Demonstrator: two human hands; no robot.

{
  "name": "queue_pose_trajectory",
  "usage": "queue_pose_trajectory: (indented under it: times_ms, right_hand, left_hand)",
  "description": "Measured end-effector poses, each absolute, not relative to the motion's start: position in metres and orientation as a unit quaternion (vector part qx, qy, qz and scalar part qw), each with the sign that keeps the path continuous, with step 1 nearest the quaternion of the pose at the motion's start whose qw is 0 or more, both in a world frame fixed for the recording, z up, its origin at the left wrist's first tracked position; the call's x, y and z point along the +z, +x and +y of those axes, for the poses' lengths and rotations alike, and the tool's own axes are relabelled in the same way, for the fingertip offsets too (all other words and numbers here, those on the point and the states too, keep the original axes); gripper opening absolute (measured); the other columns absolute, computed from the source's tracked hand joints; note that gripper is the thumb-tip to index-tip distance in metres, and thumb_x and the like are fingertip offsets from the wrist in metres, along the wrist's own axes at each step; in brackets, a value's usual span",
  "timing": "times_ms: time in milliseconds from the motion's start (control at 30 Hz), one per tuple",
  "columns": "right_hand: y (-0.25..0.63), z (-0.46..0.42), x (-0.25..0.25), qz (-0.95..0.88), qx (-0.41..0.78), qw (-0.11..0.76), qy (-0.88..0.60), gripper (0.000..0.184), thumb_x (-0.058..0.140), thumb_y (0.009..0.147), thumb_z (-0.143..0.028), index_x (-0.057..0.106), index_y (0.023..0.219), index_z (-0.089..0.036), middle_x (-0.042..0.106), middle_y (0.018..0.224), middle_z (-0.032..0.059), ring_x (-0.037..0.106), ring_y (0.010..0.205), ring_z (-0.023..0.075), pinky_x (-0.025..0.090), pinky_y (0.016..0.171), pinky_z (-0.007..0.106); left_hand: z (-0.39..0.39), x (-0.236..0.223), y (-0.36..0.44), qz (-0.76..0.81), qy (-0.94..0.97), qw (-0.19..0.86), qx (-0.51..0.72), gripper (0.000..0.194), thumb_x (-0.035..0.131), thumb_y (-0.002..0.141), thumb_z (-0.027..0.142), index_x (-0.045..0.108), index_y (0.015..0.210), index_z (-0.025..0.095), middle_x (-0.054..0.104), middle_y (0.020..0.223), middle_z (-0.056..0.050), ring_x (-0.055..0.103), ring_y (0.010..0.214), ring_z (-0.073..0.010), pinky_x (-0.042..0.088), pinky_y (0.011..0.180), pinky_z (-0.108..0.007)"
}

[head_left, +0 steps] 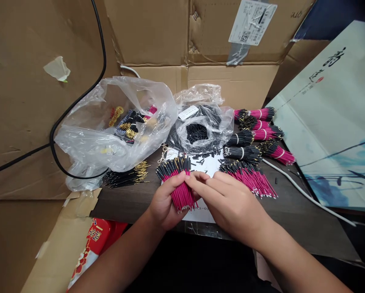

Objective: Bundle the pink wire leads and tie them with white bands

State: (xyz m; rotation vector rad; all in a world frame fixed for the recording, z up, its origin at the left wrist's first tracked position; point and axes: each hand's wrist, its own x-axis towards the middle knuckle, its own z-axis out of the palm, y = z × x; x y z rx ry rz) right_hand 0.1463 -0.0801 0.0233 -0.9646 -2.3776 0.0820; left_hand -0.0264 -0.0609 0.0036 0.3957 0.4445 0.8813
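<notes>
My left hand (165, 203) is closed round a thick bundle of pink wires (182, 194), its thumb lying across the front. The wires have black sleeves and some gold tips at the upper end, and bare silvery ends below. My right hand (231, 197) is closed, its fingertips at the right side of the bundle beside my left thumb. What those fingertips pinch, if anything, is hidden. Under both hands lies a white printed sheet (202, 215), with loose black sleeves (199, 160) scattered on its far part. A loose pile of pink wires (254, 181) rests to the right of my right hand.
Behind the hands, an open plastic bag (197, 132) holds black sleeves. A larger clear bag (87, 140) with wire bundles stands left, near loose black wires (129, 176). Tied bundles (263, 132) lie at the right. A black cable (102, 61) and a white cable (307, 191) cross the area; cardboard surrounds it.
</notes>
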Motion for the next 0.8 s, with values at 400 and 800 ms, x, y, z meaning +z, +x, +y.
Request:
queue_pose_trajectory:
  times_ms: [400,800]
  right_hand:
    - [0.146,-0.075,0.034,-0.854,0.174,0.312,-0.377,0.035,0.046,0.097,-0.009,0.052,0.130,-0.018,0.071,0.109,0.0073,0.056,0.078,0.0177,0.050,0.070,0.034]
    - [0.149,-0.053,0.018,-0.834,0.218,0.316,-0.397,0.036,0.046,0.099,-0.017,0.055,0.134,-0.020,0.070,0.118,0.0109,0.068,0.106,0.0227,0.057,0.090,0.041]
  left_hand:
    - [-0.062,0.009,-0.020,0.273,0.151,0.842,0.440,0.023,0.072,0.080,0.032,0.073,0.088,0.011,0.070,0.084,-0.007,0.067,0.093,-0.0230,0.051,0.091,-0.034]
    - [-0.038,0.005,-0.010,0.341,0.199,0.789,0.471,0.020,0.067,0.082,0.032,0.073,0.082,0.012,0.066,0.069,-0.004,0.059,0.059,-0.0148,0.048,0.056,-0.028]
